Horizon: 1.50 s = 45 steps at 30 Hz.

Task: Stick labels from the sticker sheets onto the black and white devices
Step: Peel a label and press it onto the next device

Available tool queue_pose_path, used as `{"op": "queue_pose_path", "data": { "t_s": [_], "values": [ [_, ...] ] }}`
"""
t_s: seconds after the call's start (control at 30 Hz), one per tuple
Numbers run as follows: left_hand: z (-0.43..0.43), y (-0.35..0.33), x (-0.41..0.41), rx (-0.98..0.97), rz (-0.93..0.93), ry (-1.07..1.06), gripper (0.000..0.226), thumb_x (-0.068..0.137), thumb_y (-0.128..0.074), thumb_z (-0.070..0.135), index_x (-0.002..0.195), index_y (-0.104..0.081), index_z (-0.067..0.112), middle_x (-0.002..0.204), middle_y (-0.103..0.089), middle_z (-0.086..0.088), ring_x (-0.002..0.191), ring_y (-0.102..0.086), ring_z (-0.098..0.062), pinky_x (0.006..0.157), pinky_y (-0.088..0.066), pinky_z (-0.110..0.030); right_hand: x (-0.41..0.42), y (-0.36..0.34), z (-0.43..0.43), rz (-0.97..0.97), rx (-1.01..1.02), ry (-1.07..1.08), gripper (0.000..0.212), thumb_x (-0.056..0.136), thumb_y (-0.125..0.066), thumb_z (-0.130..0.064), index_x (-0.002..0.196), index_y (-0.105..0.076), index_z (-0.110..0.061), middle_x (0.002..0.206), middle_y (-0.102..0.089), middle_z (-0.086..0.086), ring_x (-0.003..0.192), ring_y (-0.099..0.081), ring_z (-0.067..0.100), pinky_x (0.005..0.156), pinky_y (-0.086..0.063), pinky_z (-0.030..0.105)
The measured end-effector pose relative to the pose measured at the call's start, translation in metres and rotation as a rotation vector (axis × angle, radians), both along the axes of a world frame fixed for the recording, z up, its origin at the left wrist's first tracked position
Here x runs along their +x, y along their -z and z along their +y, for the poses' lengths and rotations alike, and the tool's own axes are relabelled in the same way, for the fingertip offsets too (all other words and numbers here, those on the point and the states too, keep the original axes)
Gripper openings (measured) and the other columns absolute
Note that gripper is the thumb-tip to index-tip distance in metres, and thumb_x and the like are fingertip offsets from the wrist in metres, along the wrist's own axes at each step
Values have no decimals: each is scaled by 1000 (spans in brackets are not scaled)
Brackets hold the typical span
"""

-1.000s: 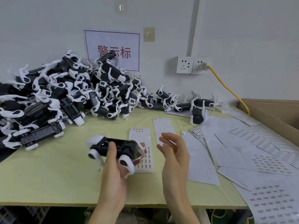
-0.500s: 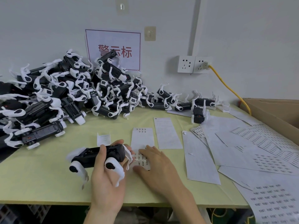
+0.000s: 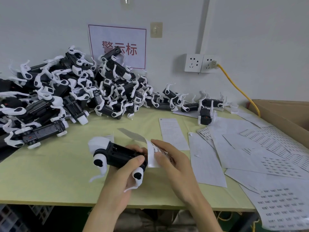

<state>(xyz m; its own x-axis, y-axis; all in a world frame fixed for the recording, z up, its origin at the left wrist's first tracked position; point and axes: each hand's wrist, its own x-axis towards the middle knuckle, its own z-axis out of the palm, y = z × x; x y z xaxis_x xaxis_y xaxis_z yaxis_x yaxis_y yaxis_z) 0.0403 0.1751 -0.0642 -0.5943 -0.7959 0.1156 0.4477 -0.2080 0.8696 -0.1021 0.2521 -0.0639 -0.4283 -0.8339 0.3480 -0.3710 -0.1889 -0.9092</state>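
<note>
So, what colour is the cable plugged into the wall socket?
The cable is yellow; the head view shows it clearly against the pale wall.

— How is the left hand [image 3: 122, 177] being held?
— It is being held above the near edge, its forearm being angled up and to the right. A device [image 3: 117, 154] is being gripped: the thumb is being laid over its near side, the fingers being curled round its far side.
— And the right hand [image 3: 173, 163]?
— It is being held just beside the left, back upward, its forearm being angled up and to the left. A sheet [image 3: 151, 159] is being pinched between thumb and forefinger, the other fingers being loosely bent.
</note>
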Motion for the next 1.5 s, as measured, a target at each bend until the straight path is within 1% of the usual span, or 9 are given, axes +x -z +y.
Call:
{"op": "queue_pose_path", "data": {
  "t_s": [0.07, 0.17, 0.3, 0.4, 0.8, 0.9, 1.2, 1.3, 1.5],
  "values": [
    [-1, 2, 3, -67, -31, 49, 32, 69, -83, 21, 99, -80, 31, 96, -74, 6, 84, -70, -5, 61, -52, -14, 2, -1, -1, 19, -10, -10, 33, 97, -55, -38, 128, -65, -39, 126, -66, -25, 122, -58, -4, 95, -45, 11],
    [-1, 3, 8, -160, -66, 109, 62, 64, -89, 50, 122, -73, 33, 119, -70, 5, 105, -66, -10, 77, -54, -21, 3, 0, -1, 19, -101, 76, 27, 99, -63, -33, 125, -61, -38, 127, -64, -24, 119, -60, 0, 92, -47, 12],
    [2, 2, 8, -130, -88, 124, 76, 56, -93, 61, 125, -71, 37, 120, -70, 5, 103, -67, -10, 62, -54, -19, 2, 1, -2, 77, -212, 186, 13, 96, -69, -21, 105, -68, -30, 111, -69, -15, 110, -65, 10, 87, -50, 20],
    [2, 4, 4, -146, -84, 85, 77, 54, -92, 62, 124, -72, 38, 123, -71, 5, 113, -67, -11, 75, -56, -21, 5, -1, -2, 66, -194, 182, 7, 95, -68, -26, 96, -72, -31, 101, -72, -15, 101, -68, 10, 79, -51, 16],
    [4, 4, 6, -178, -82, 81, 76, 55, -94, 57, 123, -73, 29, 108, -68, 3, 88, -64, -7, 59, -49, -19, 7, -5, 2, -2, -173, 186, 14, 88, -78, -20, 91, -75, -33, 94, -75, -17, 95, -71, 7, 73, -52, 14],
    [5, 5, 5, -246, -124, 106, 62, 65, -87, 43, 123, -73, 27, 97, -66, 3, 76, -59, -7, 56, -47, -19, 9, -4, 3, 16, -185, 256, 9, 90, -78, -29, 82, -75, -33, 89, -75, -16, 92, -71, 8, 65, -51, 15],
    [6, 5, 3, -310, -211, 144, 60, 67, -78, 38, 127, -70, 37, 102, -62, -14, 81, -60, -14, 58, -48, -22, 6, -2, 0, 0, -231, 347, 16, 86, -81, -16, 80, -80, -30, 81, -72, -16, 83, -70, 9, 55, -45, 15],
    [7, 8, 1, -353, -257, 127, 59, 68, -79, 41, 126, -69, 40, 96, -66, 5, 77, -60, -11, 61, -49, -22, 5, -2, 0, 8, -248, 350, 17, 87, -79, -15, 81, -80, -31, 80, -72, -15, 83, -70, 13, 61, -51, 24],
    [8, 4, -1, -334, -228, 108, 60, 68, -78, 37, 127, -69, 43, 84, -59, 9, 64, -51, -5, 55, -45, -18, 4, -1, 0, -79, -206, 297, 19, 93, -73, -12, 81, -79, -25, 80, -73, -8, 83, -70, 19, 67, -62, 43]
  ]
}}
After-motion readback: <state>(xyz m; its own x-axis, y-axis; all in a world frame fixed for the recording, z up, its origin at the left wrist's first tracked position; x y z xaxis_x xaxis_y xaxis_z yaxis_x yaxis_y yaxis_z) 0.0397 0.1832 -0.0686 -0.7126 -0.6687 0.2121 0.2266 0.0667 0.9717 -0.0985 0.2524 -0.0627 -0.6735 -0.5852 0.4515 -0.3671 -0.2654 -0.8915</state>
